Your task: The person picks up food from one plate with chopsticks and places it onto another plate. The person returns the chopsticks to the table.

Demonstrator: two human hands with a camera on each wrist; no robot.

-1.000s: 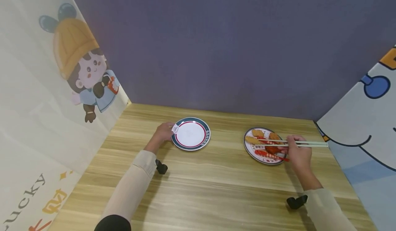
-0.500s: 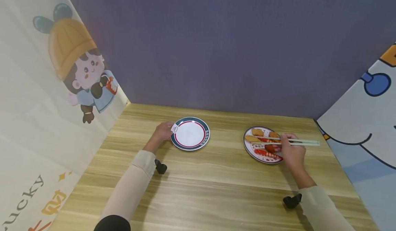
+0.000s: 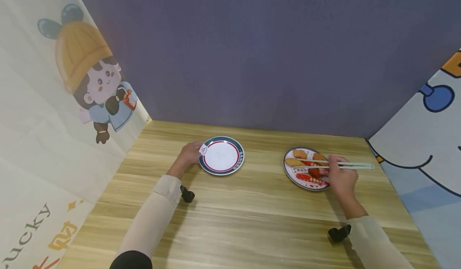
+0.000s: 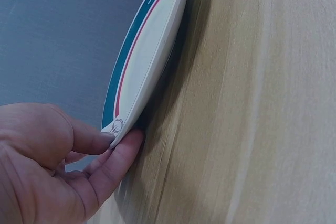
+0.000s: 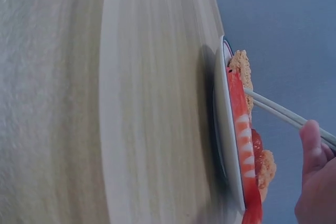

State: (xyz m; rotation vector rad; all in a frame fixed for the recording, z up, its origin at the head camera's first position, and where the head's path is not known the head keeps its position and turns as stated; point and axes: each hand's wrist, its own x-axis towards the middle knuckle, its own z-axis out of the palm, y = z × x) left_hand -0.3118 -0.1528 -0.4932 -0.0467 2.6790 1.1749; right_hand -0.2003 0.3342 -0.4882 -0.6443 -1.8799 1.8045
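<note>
Pinches the edge of the teal-rimmed plate (image 3: pixel 221 157) on the counter (image 3: pixel 230 217) with left fingers (image 4: pixel 119 158). Grips pale chopsticks (image 5: pixel 278 110) with right fingers (image 5: pixel 311 139) over a food-laden plate (image 3: pixel 291 171)

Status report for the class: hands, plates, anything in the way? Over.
Left hand pinching green-rimmed plate. Right hand holding chopsticks, tips at food on other plate. No obstruction visible between plates.

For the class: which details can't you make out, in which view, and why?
- Head: the left hand's fingertips, hidden under the teal-rimmed plate.
- Left wrist: that plate's far end, cut off by the top edge.
- Right wrist: most of the right hand, cut off at right and bottom.
- Head: whether the chopsticks pinch the golden fried piece; too small.
</note>
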